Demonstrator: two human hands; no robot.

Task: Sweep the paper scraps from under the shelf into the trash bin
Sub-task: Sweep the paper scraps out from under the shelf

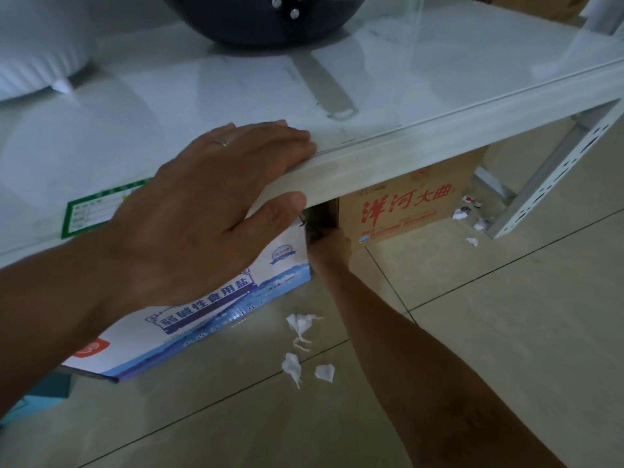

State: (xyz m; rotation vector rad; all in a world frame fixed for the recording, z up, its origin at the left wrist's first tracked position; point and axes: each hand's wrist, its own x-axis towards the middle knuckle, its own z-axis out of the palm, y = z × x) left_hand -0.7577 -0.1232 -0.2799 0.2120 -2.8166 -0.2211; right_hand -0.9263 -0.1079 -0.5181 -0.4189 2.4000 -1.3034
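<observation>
My left hand (209,211) lies flat on the front edge of the white shelf board (405,157), fingers on top and thumb on the edge face, holding nothing. My right hand (332,246) reaches under the shelf into the dark gap between two boxes; its fingers are hidden there. White paper scraps (300,327) lie on the tiled floor just left of my right forearm, with two more pieces (292,366) nearer me. Another cluster of scraps (467,214) sits by the shelf's right leg. No trash bin is in view.
A white and blue salt box (209,319) stands under the shelf at left, a brown carton with red characters (408,204) at right. The perforated metal shelf leg (547,184) slants at far right. A dark pan (256,21) and a white bag (37,62) rest on the shelf.
</observation>
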